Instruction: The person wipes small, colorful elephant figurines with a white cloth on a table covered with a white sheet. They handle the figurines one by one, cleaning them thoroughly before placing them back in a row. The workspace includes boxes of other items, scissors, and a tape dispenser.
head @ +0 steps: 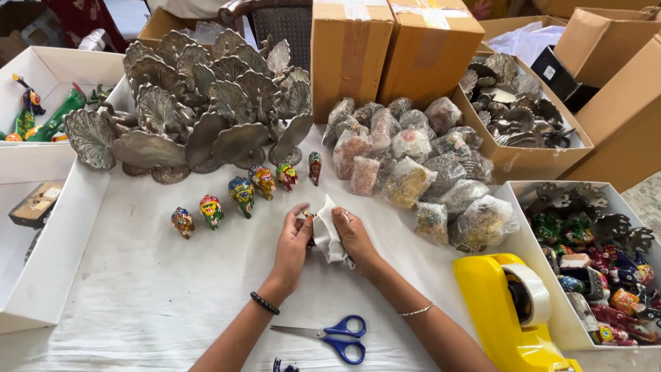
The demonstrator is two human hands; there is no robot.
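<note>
Closest to the person, a pair of blue-handled scissors [336, 337] lies flat on the white-covered counter [138, 289] between the two forearms, blades pointing left, and off to the right a yellow tape dispenser [506, 313] sits with its roll of tape upright. Just beyond the scissors, both hands meet over the middle of the counter. The left hand [292, 244], a dark beaded bracelet on its wrist, has its fingers curled closed around a small painted figurine [307, 218], only a bit of which peeks out between the hands. The right hand [354, 234], with a thin bangle on the wrist, has its fingers pinched shut on a white cloth [329, 234] that is pressed against the figurine and hangs down between the palms. Past the hands, a curved row of colourful little figurines [242, 193] stands on the counter, running from lower left up toward the right. Right of them lies a heap of small clear bags [413, 165] filled with trinkets. Behind the row stands a crowd of silver-toned metal peacock stands [200, 103] with fanned tails. At the right edge, a white box [523, 234] holds more painted pieces, and a cardboard box [509, 158] farther back holds dark metal parts. At the far side, two sealed cardboard cartons [392, 48] stand side by side.
</note>
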